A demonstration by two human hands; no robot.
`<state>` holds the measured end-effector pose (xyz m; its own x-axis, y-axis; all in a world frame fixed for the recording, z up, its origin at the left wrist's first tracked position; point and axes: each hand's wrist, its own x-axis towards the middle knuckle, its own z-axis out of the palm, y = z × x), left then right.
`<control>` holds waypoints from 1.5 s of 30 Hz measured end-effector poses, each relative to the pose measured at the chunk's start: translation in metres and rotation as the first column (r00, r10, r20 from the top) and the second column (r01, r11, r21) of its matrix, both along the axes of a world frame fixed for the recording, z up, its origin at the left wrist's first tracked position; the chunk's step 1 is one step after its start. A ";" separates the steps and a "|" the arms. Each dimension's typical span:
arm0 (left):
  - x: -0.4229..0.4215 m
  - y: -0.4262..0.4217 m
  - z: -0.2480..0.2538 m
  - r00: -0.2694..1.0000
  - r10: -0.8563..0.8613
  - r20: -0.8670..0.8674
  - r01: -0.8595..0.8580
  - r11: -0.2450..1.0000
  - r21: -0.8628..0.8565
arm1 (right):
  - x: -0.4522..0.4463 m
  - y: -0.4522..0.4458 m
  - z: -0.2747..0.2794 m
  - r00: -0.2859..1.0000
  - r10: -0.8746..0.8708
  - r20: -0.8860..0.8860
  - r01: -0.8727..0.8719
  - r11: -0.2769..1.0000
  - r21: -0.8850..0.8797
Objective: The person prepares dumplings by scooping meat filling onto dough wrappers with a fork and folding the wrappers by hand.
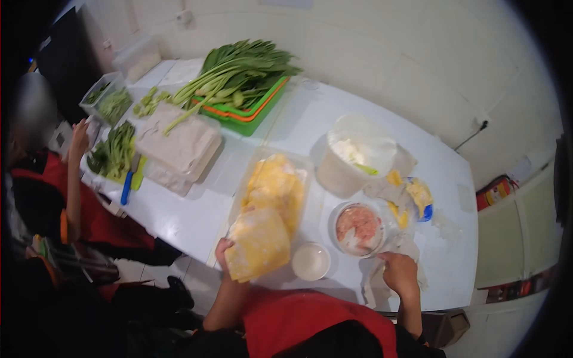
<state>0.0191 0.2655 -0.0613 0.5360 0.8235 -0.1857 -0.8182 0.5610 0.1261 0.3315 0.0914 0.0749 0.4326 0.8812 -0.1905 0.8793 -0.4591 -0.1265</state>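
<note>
Since the left hand (223, 253) grips the sheets (260, 244) by the left edge, they might sag — what the right hand (401, 275) holds, I can't tell.

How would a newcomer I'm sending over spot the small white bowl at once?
On the white table, find the bowl of pink mince near the right hand. The small white bowl sits between it and the yellow sheets in the left hand. Unlike the mince bowl, it is smaller and pale inside.
</note>
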 end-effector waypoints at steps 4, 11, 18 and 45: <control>0.008 -0.004 0.029 0.998 -0.037 -0.055 0.041 0.996 0.076 | 0.026 -0.011 -0.002 0.949 0.067 -0.308 0.030 0.953 0.300; 0.038 -0.013 0.054 0.979 -0.159 0.129 0.160 0.987 0.005 | 0.048 0.014 -0.031 0.621 -0.104 -0.777 0.237 0.970 0.059; 0.020 -0.011 0.039 0.979 -0.149 0.140 0.149 0.989 0.012 | 0.065 0.037 -0.021 0.952 -0.133 -0.277 0.179 0.973 0.145; 0.020 -0.007 0.031 0.989 -0.106 0.101 0.109 0.994 -0.016 | 0.090 0.004 -0.021 0.782 -0.141 -0.607 0.387 0.873 0.296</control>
